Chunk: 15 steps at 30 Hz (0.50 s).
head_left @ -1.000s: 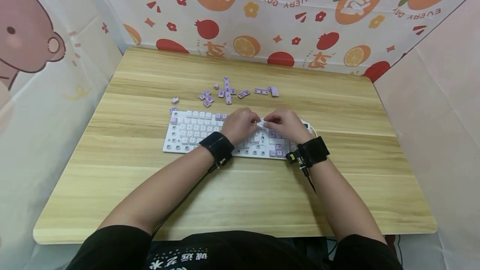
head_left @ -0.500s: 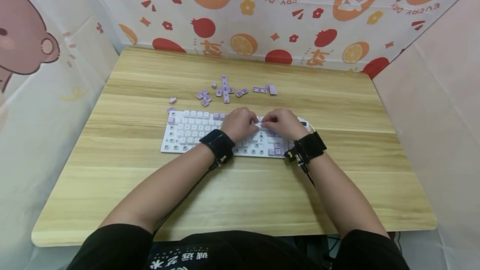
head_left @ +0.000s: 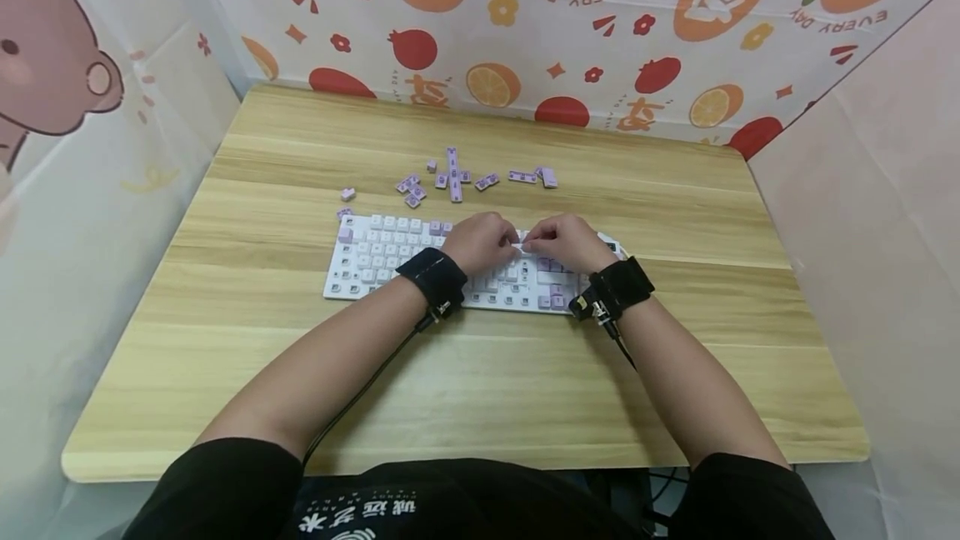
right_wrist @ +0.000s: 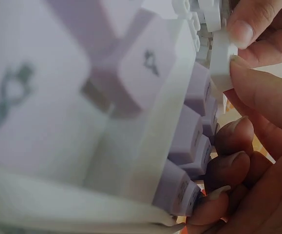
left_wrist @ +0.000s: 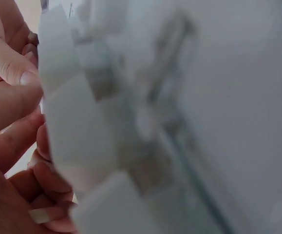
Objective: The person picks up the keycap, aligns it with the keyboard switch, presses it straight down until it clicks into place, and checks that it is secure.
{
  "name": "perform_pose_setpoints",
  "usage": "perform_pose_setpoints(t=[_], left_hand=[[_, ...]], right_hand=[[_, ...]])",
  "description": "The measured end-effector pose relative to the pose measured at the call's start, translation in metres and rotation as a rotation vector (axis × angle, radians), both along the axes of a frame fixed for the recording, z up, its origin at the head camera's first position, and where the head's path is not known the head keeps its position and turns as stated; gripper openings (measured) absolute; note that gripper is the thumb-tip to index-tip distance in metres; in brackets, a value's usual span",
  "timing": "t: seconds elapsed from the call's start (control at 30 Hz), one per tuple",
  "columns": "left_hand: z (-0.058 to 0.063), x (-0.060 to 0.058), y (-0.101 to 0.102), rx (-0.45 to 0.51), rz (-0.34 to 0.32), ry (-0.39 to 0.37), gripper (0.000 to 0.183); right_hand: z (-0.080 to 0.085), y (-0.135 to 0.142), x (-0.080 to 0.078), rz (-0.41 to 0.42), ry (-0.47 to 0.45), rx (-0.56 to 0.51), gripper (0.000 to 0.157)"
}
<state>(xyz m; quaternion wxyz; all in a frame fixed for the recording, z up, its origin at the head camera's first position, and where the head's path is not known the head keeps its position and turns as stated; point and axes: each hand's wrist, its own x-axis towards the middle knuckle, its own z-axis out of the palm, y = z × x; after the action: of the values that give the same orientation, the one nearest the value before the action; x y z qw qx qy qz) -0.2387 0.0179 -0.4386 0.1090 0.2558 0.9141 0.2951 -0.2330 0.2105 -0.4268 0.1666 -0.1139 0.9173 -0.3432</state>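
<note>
A white keyboard (head_left: 360,273) lies across the middle of the table, with white and purple keycaps on it and bare switches in several spots. My left hand (head_left: 482,245) and right hand (head_left: 570,242) meet over its back right part. Between them, a wide white keycap (right_wrist: 222,61) shows in the right wrist view. The left thumb and fingertips pinch its far end, and the right thumb and fingers pinch its near end. Purple keycaps (right_wrist: 185,134) stand beside the right fingers. In the left wrist view, blurred white keycaps (left_wrist: 80,122) fill the foreground; whether the pinched keycap is fully seated is unclear.
Loose purple keycaps (head_left: 454,176) are scattered behind the keyboard, some joined in strips. One more keycap (head_left: 348,194) lies near its back left corner. A patterned cloth (head_left: 491,40) hangs along the table's (head_left: 480,390) far edge. Cables run from both wrist straps.
The head view has shifted slightly. Both hands stay at the same spot on the keyboard, with only tiny finger movement; the loose keycaps keep their places.
</note>
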Motion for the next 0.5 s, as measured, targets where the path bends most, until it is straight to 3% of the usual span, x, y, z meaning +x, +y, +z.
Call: perform_pose_setpoints(t=[0.5], left_hand=[[0.0036,0.0010,0.0047,-0.106,-0.066,0.063,0.017]], right_hand=[[0.0008,0.0018,-0.0020,0.065,0.001,0.025,0.010]])
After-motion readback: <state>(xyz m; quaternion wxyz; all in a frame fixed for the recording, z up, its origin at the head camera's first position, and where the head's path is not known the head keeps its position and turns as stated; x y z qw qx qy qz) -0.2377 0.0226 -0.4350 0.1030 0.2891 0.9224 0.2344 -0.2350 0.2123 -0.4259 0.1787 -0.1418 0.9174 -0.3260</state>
